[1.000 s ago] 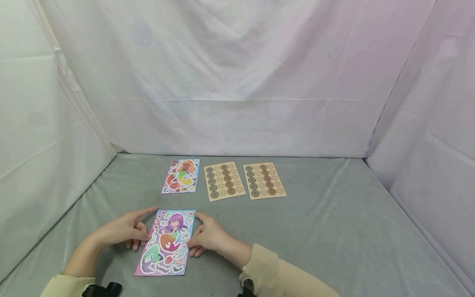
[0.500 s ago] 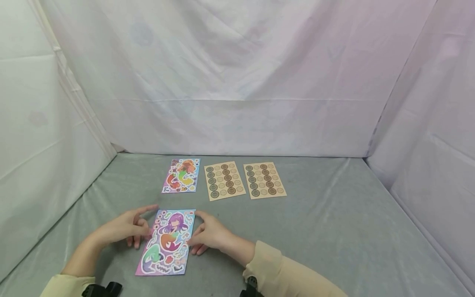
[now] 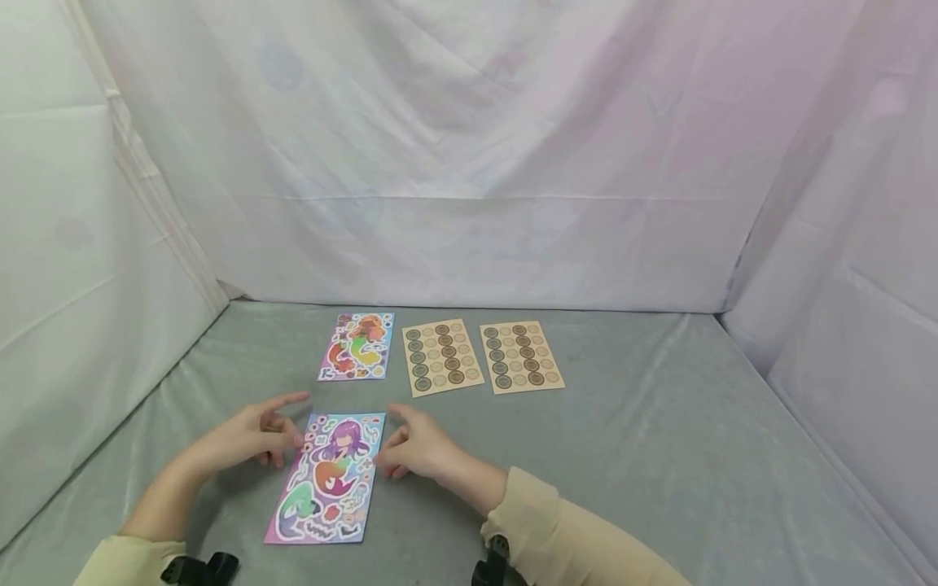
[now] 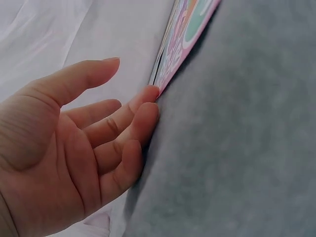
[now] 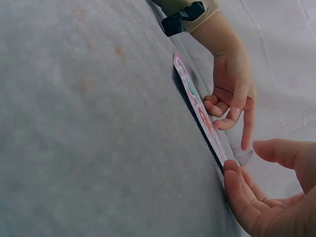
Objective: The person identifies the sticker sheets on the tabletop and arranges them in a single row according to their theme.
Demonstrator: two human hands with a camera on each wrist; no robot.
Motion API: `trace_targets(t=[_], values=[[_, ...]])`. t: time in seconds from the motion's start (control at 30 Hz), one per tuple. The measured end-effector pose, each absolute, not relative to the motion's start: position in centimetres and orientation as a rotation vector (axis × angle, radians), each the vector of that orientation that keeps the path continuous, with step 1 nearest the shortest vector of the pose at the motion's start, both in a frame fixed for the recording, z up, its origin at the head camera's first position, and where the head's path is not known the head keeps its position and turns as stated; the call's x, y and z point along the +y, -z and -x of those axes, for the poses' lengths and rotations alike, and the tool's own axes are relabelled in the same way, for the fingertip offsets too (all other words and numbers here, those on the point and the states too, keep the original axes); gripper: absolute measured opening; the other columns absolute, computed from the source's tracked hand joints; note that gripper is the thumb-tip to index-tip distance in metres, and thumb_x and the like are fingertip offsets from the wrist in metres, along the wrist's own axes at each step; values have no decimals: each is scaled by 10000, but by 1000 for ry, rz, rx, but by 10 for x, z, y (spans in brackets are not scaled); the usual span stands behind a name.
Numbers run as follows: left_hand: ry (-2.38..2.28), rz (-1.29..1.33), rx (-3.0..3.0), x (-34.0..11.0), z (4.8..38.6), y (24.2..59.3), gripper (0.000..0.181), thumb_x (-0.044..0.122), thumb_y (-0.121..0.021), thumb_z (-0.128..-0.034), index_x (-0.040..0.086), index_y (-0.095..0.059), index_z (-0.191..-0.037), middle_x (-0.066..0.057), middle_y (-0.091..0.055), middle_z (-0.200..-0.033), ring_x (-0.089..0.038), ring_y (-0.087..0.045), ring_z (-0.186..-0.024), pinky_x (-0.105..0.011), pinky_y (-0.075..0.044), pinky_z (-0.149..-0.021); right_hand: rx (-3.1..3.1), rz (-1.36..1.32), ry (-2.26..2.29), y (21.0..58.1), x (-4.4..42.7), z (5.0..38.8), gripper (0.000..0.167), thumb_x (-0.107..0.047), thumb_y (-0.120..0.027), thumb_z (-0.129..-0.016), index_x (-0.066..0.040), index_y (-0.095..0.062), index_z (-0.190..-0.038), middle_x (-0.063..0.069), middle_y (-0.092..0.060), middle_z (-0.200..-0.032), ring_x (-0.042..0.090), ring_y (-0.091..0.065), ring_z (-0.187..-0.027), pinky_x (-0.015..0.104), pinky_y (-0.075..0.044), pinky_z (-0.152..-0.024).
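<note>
A mermaid sticker sheet [image 3: 333, 480] in pink and blue lies flat on the grey cloth, between two hands. At its upper left edge is the left hand [image 3: 252, 435], index finger stretched out past the top corner. The right hand [image 3: 421, 448] is beside the upper right edge, index finger extended. In the left wrist view, fingertips of the left hand [image 4: 74, 148] meet the sheet's edge [image 4: 180, 49], thumb apart. The right wrist view has the right hand's [image 5: 271, 202] fingertips at the sheet's end [image 5: 197, 111], thumb raised. Neither hand grips it.
Behind lie a smaller mermaid sticker sheet [image 3: 357, 347] and two tan sheets of round stickers, one in the middle [image 3: 443, 358] and one to the right [image 3: 522, 358]. Pale cloth walls [image 3: 469, 252] enclose the grey surface [image 3: 659, 456] at the back and sides.
Both hands have shifted slightly away from the viewer, their index fingertips leaving the sheet's top corners and their thumbs moving up along its sides. The sheet has barely moved.
</note>
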State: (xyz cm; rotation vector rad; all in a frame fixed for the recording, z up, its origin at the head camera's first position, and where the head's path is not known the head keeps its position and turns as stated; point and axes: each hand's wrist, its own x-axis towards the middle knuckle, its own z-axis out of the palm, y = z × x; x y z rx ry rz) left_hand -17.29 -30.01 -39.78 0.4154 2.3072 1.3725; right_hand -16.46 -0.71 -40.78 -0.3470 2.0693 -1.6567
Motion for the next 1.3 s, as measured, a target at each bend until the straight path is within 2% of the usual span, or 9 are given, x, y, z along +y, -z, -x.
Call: trace_targets(t=[0.37,0.77,0.87,0.97,1.1,1.3], values=[[-1378,-414,2463,-299,184,388,671,132,-615,-933,-99,-253,-1448,-158,-651,-952,-249,-639,-775,-316,-522,-617,2119,373,1717,399,-5,177,734,40,-701,-785,12,-364,-1436,52,-665,-813,185,-639,-640,285,-549,-612],[-1326,-384,2706,-294,199,376,554,185,-596,-956,-73,-390,-1401,-180,-645,-1031,-259,-632,-911,-307,-523,-735,2201,331,1741,395,-4,194,636,-75,-728,-823,-27,-454,-1395,8,-641,-897,157,-641,-732,286,-538,-670],[-1308,-367,2763,-291,203,375,550,223,-588,-965,-58,-404,-1401,-201,-625,-1099,-303,-607,-998,-350,-523,-781,2223,309,1756,395,-5,198,620,-116,-740,-829,-34,-475,-1383,0,-640,-918,150,-646,-754,285,-540,-694],[-1326,-369,2795,-287,206,376,546,212,-579,-970,-56,-392,-1407,-246,-587,-1182,-384,-562,-1086,-445,-508,-843,2255,296,1768,394,-6,202,603,-150,-743,-833,-29,-494,-1368,0,-650,-939,131,-643,-771,275,-539,-706],[-1384,-358,2804,-283,212,380,578,202,-588,-964,-57,-357,-1425,-301,-495,-1304,-461,-465,-1192,-566,-436,-927,2288,285,1792,393,-8,206,589,-200,-739,-842,-17,-507,-1353,14,-655,-987,110,-626,-805,257,-531,-709],[-1449,-240,2784,-276,220,383,645,230,-603,-954,-46,-306,-1456,-324,-380,-1401,-502,-350,-1274,-618,-348,-988,2310,264,1825,395,-12,210,591,-288,-708,-870,-25,-504,-1357,34,-642,-1073,140,-607,-921,278,-523,-761]])
